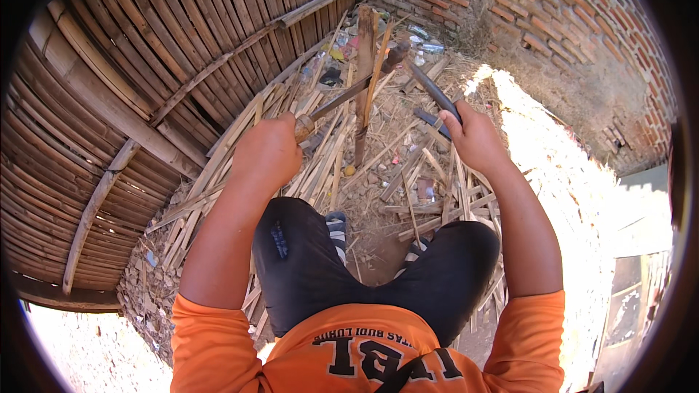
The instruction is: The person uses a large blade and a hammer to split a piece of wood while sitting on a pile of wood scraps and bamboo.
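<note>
Leftmost of the upright bamboo stick (364, 73), which I take as my landmark: a woven bamboo fence panel (145, 87), leaning, its slats crossed by diagonal battens.

Just left of the stick and nearer me: my left hand (266, 153), fingers curled tight round the wooden handle of a long blade (349, 94). The blade runs up and right from the fist and meets the stick near its upper part; its dark far end shows beyond the stick.

At the stick itself: it stands roughly upright among the litter, a pale sliver (378, 65) parting from its right side. I judge the split begun at the top and not yet carried down the length.

Just right of the stick: my right hand (473, 135), fingers closed on a dark baton (433, 91), raised and angled toward the blade.

Below the stick, around my knees: a heap of split bamboo strips (320, 167), many already cut.

Far right of the stick: a brick wall (582, 22), then sunlit ground.
</note>
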{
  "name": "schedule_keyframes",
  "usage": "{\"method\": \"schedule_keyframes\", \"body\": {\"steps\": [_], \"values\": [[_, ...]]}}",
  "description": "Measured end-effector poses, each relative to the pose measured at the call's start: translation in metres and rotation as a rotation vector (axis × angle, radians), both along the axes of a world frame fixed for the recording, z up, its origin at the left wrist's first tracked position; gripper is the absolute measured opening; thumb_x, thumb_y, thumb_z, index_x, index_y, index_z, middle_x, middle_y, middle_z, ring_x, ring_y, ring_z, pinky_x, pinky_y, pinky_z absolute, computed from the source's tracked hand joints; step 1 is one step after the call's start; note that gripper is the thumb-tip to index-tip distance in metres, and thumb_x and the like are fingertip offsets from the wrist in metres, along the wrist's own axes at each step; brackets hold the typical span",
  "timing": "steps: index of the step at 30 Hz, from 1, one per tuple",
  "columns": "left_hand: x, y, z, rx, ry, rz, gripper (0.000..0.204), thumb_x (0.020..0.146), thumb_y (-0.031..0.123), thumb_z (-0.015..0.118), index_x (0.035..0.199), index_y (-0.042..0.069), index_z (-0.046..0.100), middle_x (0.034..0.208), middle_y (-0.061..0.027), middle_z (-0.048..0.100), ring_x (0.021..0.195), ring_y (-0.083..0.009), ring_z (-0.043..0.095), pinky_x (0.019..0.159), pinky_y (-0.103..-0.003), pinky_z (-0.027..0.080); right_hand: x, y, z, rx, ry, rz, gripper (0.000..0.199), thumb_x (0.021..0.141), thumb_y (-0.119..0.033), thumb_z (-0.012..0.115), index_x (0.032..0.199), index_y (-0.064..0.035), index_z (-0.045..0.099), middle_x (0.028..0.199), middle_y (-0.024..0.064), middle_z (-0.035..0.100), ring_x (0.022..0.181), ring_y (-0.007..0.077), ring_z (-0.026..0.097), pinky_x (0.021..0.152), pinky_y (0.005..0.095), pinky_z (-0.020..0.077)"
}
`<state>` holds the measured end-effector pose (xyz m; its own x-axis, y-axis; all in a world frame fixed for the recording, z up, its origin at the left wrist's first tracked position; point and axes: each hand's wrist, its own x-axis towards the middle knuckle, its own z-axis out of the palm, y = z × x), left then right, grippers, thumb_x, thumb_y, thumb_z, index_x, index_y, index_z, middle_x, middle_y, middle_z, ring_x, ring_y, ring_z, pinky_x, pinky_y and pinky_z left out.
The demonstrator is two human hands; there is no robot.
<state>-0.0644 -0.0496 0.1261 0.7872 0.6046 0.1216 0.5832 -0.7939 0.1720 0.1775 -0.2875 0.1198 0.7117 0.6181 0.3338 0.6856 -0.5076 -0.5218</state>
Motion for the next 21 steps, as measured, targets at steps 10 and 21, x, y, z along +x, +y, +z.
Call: {"method": "schedule_keyframes", "body": {"steps": [10,21], "values": [[0.002,0.014,-0.013,-0.04,-0.025,0.012,0.029,0.079,0.014,0.069,0.101,-0.003,0.06,0.091,-0.0279,0.068,0.093,-0.0461,0.066,0.083,-0.053,0.053,0.013,0.007,0.019,0.332,0.062,-0.042,0.051,0.104,-0.05,0.051,0.098,0.0,0.061,0.067,0.011,0.058,0.063,0.0209,0.055,0.06,0.0374,0.0431],[0.002,0.015,-0.016,-0.056,-0.025,0.012,0.027,0.079,0.013,0.069,0.099,-0.003,0.06,0.09,-0.0279,0.068,0.091,-0.0463,0.066,0.082,-0.053,0.053,-0.001,0.018,-0.013,0.203,-0.042,-0.031,0.042,0.103,-0.044,0.055,0.101,-0.0022,0.06,0.065,0.0177,0.061,0.061,0.0339,0.062,0.059,0.0447,0.0458]]}}
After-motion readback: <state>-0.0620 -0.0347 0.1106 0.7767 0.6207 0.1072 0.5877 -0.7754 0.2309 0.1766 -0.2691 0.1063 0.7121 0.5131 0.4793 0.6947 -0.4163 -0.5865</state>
